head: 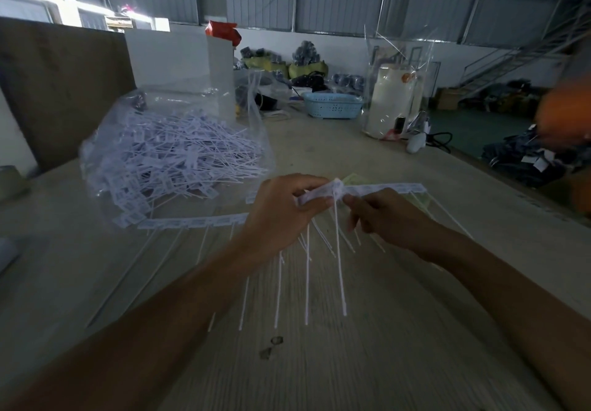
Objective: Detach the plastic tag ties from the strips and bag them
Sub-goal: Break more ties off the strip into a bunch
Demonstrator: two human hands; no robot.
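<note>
My left hand [281, 209] grips a bundle of white tag ties [315, 196] by their heads, their long tails hanging down over the table [319, 362]. My right hand [380, 215] pinches the strip of joined ties [387, 188] right beside that bundle; the strip runs off to the right. A second strip [192, 221] lies flat on the table to the left of my left hand. Behind it a clear plastic bag [172, 142] holds a heap of several loose white ties.
A blue basket [332, 105], a white jug inside a clear bag [391, 100] and a white box [179, 55] stand at the back of the table. Someone in an orange sleeve [566, 116] is at the right edge. Piles of dark goods lie on the floor beyond.
</note>
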